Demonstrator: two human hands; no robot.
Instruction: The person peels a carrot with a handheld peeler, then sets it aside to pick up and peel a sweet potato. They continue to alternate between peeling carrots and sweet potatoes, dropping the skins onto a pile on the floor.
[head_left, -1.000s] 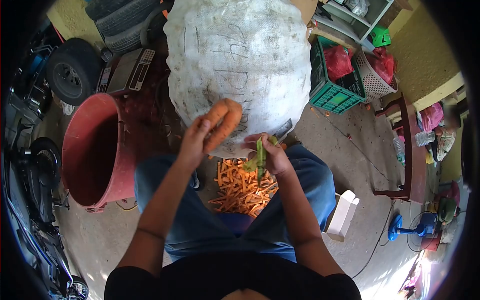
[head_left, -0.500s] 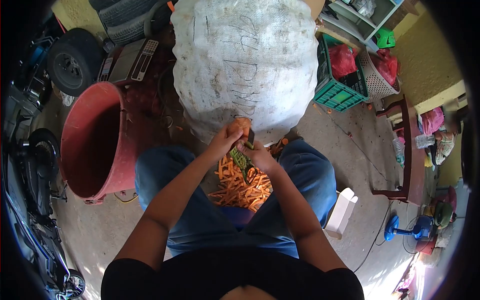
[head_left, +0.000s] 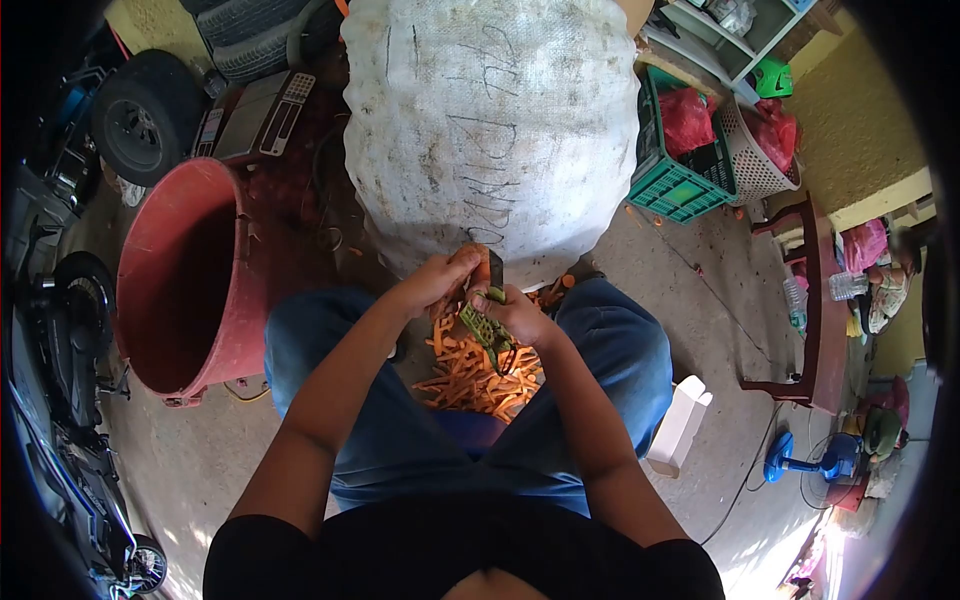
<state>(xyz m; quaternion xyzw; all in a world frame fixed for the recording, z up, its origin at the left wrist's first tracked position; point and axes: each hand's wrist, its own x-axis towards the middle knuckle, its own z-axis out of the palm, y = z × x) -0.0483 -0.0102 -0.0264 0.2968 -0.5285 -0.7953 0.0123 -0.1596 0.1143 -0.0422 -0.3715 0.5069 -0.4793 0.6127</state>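
Observation:
My left hand [head_left: 443, 282] is closed around a chunk of orange root vegetable [head_left: 480, 257], just in front of the white sack. In my right hand [head_left: 518, 312] is a green-handled cutting tool [head_left: 485, 332]. A dark, flat blade-like part of it rises beside the chunk, touching or very near it. Both hands meet between my knees. Below them, many orange vegetable sticks [head_left: 480, 378] fill a dark blue tub [head_left: 468, 430], partly hidden by my hands and legs. More orange pieces [head_left: 560, 288] lie behind my right hand.
A large, full white sack [head_left: 490, 130] stands directly ahead. To the left are a red bin [head_left: 180, 280], a scale [head_left: 258, 120] and tyres [head_left: 150, 120]. On the right are a green crate [head_left: 685, 180], a white box [head_left: 678, 425], a wooden frame [head_left: 825, 310] and a blue fan [head_left: 835, 455].
My left hand and the orange chunk have shifted slightly down, with the left hand tilting over the chunk. The green tool has swung slightly, and more of its dark part shows.

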